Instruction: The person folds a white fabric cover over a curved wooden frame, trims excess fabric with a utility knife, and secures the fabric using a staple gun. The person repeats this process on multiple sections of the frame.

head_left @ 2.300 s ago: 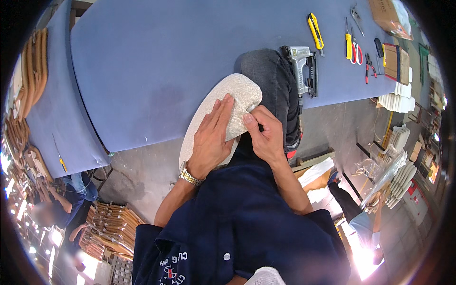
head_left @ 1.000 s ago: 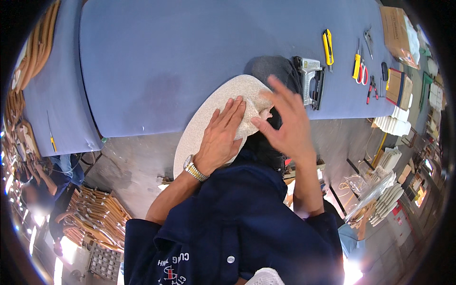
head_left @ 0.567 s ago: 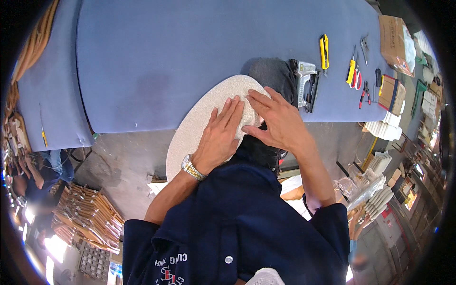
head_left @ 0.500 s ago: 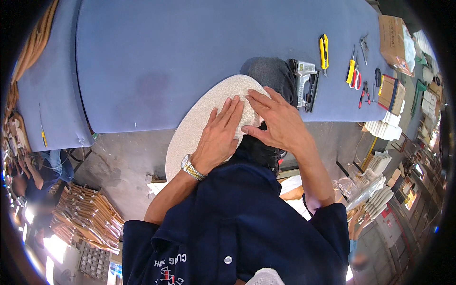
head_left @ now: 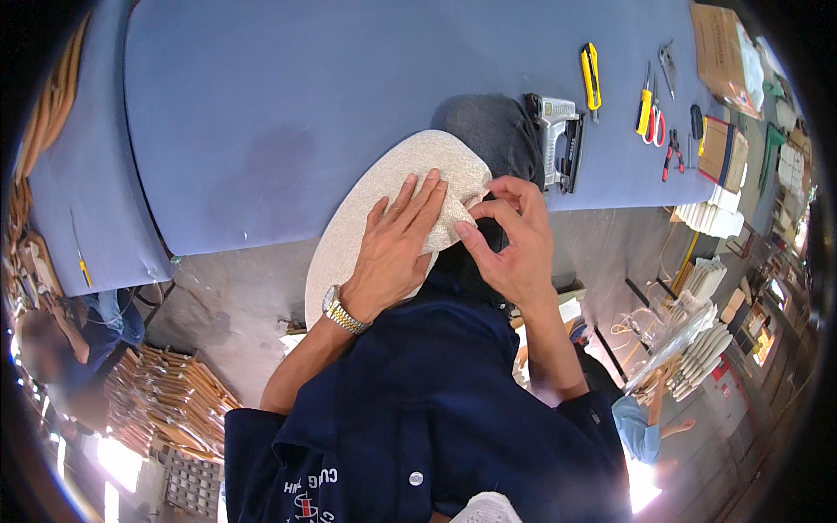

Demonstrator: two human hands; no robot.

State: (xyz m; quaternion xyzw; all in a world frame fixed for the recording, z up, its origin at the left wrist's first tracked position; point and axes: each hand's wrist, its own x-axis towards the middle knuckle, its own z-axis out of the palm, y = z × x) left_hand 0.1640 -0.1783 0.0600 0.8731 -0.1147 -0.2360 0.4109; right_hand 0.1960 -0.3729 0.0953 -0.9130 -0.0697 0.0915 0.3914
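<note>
We press our left hand (head_left: 394,253) flat on the cream fabric-covered oval pad (head_left: 366,218) at the blue surface (head_left: 288,113) edge, while our right hand (head_left: 510,244) pinches its soft, pliable cloth, best gripped at the stiff rim.

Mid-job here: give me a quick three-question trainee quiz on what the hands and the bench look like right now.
1. True or false: the left hand lies flat on the cream oval fabric-covered pad.
2. What is the right hand doing? A) pinching the pad's fabric edge with its fingers; B) gripping the grey staple gun; C) resting on the blue-covered bench.
3. Fill in: the yellow utility knife lies on the bench, ____ of the staple gun from the person.

Key: 1 true; 2 A; 3 beyond, a little to the right.
</note>
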